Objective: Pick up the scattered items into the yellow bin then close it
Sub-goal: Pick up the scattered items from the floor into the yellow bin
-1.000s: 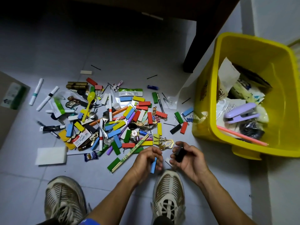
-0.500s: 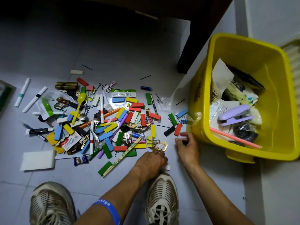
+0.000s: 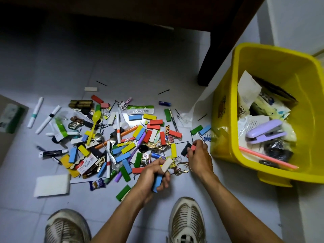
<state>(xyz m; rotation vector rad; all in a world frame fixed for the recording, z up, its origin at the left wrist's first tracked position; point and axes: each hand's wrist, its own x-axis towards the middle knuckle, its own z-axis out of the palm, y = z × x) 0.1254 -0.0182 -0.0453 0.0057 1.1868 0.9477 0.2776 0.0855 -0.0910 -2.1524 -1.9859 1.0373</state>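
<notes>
On the grey tiled floor (image 3: 140,67) many small scattered items (image 3: 122,137) lie in a heap, and the open yellow bin (image 3: 226,106) stands to the right of them with a purple stapler (image 3: 264,131) inside. The left hand (image 3: 152,174) has its fingers curled around a blue block (image 3: 157,182) and a white block (image 3: 166,164). The right hand (image 3: 198,155), near the bin, pinches a red block (image 3: 192,147) beside a black block (image 3: 185,149).
</notes>
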